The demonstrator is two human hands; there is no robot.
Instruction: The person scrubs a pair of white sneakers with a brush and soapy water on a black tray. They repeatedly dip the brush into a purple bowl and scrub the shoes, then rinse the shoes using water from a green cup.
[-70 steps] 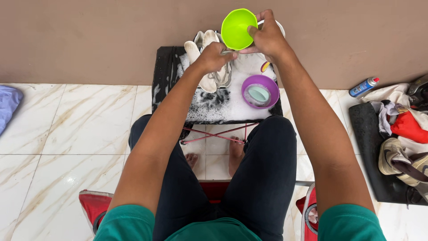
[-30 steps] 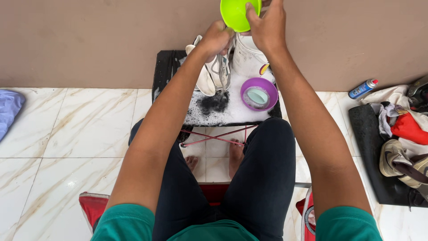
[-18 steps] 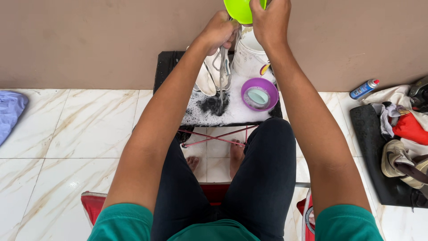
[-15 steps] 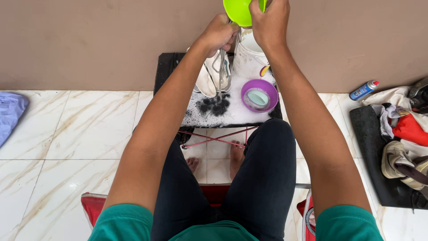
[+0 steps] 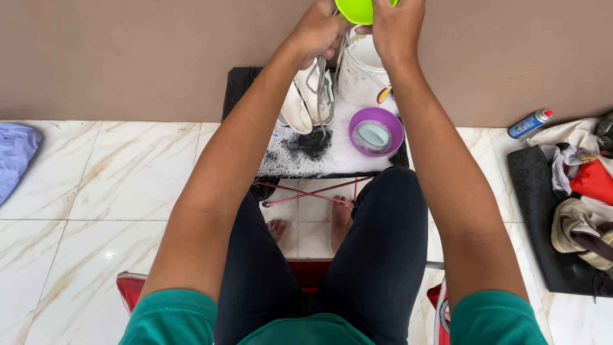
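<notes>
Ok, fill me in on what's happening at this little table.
A seated person holds a lime-green bowl up near the wall with both hands, left hand and right hand. Below, on a small wet table, lie white shoes, a white bucket, a purple bowl and a dark sudsy patch.

A plain brown wall [image 5: 128, 57] fills the top; below it lies a floor [image 5: 96, 191] of glossy white marble-look tiles with tan veins; a small folding worktop [image 5: 332, 160] with red crossed legs stands against the wall; daylight is soft and even.
</notes>
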